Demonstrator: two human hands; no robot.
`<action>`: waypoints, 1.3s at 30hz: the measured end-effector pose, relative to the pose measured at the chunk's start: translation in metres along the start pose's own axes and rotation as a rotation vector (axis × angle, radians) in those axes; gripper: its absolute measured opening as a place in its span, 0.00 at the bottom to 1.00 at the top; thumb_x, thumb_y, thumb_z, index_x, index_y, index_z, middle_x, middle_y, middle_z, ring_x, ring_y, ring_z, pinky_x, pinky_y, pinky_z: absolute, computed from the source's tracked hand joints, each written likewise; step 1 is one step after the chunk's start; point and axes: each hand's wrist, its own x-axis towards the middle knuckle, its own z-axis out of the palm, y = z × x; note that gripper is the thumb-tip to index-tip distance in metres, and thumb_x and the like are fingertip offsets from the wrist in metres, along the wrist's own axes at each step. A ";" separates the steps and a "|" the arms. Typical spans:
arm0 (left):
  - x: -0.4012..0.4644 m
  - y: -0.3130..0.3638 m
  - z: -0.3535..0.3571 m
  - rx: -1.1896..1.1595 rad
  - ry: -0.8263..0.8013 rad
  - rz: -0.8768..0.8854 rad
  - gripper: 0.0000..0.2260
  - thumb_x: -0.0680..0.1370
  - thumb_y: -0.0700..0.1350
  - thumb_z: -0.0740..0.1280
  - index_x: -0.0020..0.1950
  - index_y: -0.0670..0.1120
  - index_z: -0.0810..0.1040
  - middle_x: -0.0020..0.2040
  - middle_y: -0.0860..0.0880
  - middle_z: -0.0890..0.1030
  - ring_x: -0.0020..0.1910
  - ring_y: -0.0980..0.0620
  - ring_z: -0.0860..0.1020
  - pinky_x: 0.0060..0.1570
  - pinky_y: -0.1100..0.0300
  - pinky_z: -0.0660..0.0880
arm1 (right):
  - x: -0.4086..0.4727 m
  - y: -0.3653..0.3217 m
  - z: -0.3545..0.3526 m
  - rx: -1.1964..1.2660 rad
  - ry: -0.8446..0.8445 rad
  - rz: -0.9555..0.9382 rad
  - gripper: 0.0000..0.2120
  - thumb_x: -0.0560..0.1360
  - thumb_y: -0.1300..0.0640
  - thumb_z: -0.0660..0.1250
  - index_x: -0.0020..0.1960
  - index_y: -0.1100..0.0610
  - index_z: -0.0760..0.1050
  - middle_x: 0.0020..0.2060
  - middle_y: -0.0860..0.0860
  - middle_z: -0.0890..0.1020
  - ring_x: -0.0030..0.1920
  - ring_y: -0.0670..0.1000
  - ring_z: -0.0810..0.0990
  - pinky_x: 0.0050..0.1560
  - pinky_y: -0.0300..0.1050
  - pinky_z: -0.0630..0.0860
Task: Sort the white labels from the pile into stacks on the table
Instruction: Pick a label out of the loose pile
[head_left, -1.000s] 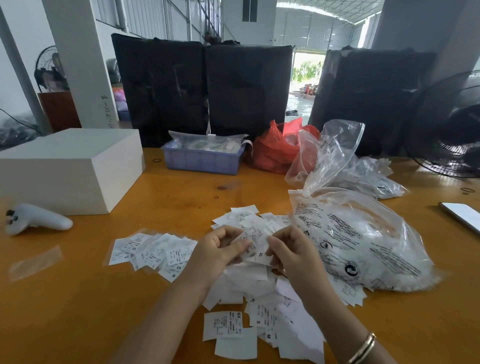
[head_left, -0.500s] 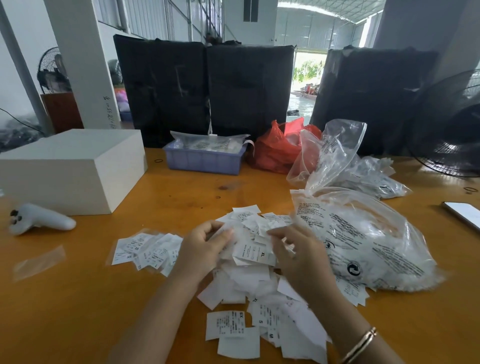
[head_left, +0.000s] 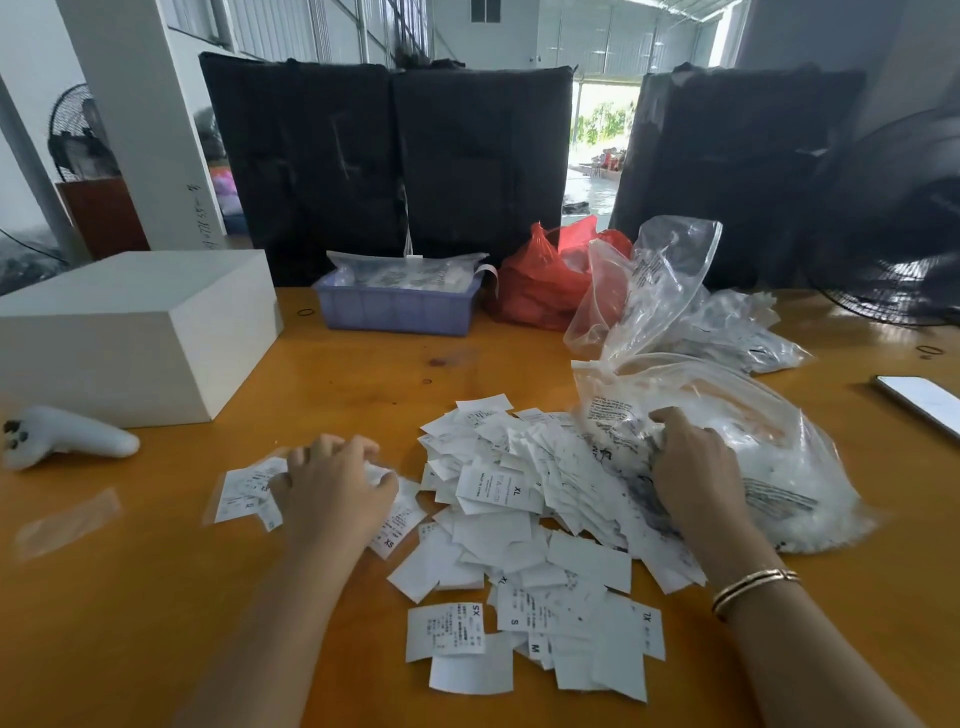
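Observation:
A loose pile of white labels (head_left: 519, 525) printed with size letters covers the middle of the orange table (head_left: 156, 597). A smaller stack of labels (head_left: 241, 491) lies to its left on a clear sleeve. My left hand (head_left: 332, 491) is palm down on that stack with bent fingers, and a white label shows between thumb and forefinger. My right hand (head_left: 693, 470) presses on the near edge of a big clear plastic bag (head_left: 769, 447) full of labels, its fingers curled into the wrinkled plastic.
A white box (head_left: 130, 332) and a white controller (head_left: 62, 436) sit at the left. A blue tray (head_left: 397, 306), a red bag (head_left: 540, 280) and more clear bags (head_left: 727, 327) stand behind. A phone (head_left: 922, 400) lies at the right, with a fan (head_left: 898, 228) beyond.
Both hands were together over the pile holding labels. My left hand has moved left onto the small stack, and my right hand has moved right onto the clear bag.

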 end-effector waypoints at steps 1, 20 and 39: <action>-0.001 0.002 0.001 -0.013 0.019 0.012 0.15 0.76 0.58 0.65 0.62 0.58 0.72 0.64 0.51 0.71 0.65 0.47 0.65 0.60 0.50 0.65 | 0.000 0.000 0.001 0.005 0.008 -0.009 0.19 0.77 0.68 0.57 0.66 0.56 0.70 0.46 0.59 0.80 0.47 0.57 0.74 0.47 0.51 0.72; -0.008 0.013 0.008 -0.105 0.129 0.154 0.09 0.77 0.56 0.63 0.56 0.57 0.76 0.60 0.55 0.75 0.62 0.50 0.66 0.54 0.55 0.64 | -0.010 -0.001 -0.007 0.350 0.233 -0.082 0.21 0.73 0.75 0.59 0.62 0.60 0.76 0.52 0.60 0.80 0.48 0.59 0.78 0.49 0.57 0.78; -0.042 0.052 -0.003 -1.112 -0.597 0.341 0.19 0.72 0.62 0.61 0.46 0.51 0.84 0.41 0.52 0.84 0.41 0.56 0.81 0.40 0.66 0.76 | -0.067 -0.078 0.006 1.533 -0.238 -0.012 0.19 0.72 0.72 0.67 0.44 0.47 0.83 0.37 0.45 0.80 0.41 0.45 0.80 0.45 0.37 0.76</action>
